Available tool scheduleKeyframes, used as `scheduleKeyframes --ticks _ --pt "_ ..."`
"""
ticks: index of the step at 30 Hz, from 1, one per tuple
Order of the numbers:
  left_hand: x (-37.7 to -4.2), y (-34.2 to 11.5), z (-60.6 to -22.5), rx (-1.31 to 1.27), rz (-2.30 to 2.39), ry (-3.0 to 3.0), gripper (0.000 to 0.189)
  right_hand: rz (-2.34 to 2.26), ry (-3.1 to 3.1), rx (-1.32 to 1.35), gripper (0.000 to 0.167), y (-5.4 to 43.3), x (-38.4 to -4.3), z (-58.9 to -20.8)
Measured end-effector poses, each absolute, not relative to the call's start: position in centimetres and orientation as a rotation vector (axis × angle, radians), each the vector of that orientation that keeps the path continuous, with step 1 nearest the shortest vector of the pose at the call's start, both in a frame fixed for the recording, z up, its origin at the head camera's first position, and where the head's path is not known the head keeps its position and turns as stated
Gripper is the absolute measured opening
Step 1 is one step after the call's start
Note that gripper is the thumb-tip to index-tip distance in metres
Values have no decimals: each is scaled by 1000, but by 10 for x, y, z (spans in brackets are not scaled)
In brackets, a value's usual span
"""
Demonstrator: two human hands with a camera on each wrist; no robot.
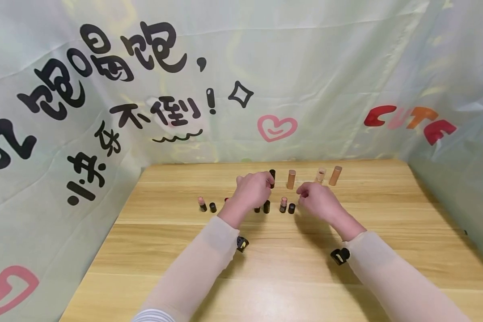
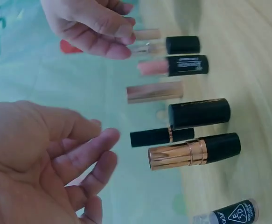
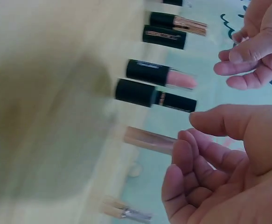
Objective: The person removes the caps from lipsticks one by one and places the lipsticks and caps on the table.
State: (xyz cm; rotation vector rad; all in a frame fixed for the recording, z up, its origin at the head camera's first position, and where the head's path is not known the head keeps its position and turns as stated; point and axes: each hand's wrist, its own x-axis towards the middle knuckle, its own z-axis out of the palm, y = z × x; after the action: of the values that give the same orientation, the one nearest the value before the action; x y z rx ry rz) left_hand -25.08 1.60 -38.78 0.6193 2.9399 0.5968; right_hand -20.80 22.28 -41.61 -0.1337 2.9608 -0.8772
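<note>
My left hand is above the front row of lipsticks, fingers loosely bent and holding nothing. In the left wrist view its fingertips are apart from the slim black tube with a gold band and the black-and-gold lipstick. My right hand, also without anything in its grasp, hovers right of a small black cap, its fingers loosely curled. Its fingertips overlap the rose-gold tube in the right wrist view. Beside that cap stands a pink lipstick. My left arm partly hides the front row.
Toward the back stand another rose-gold tube and a clear-capped tube. At the front row's left end are a pink lipstick and its neighbouring black cap. Printed cloth hangs behind and beside the wooden table.
</note>
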Motion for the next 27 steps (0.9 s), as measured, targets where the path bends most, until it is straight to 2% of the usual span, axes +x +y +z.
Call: scheduleKeyframes --ticks 11,17,27 --pt "-269 9 -402 393 1011 2945 9 -1017 3063 -135 20 202 -229 -407" --pt "-274 12 -410 335 1055 2907 9 -1038 3062 -97 32 189 -246 -404" --pt "-281 22 -418 328 849 3018 14 -978 3043 -65 49 169 -270 -406"
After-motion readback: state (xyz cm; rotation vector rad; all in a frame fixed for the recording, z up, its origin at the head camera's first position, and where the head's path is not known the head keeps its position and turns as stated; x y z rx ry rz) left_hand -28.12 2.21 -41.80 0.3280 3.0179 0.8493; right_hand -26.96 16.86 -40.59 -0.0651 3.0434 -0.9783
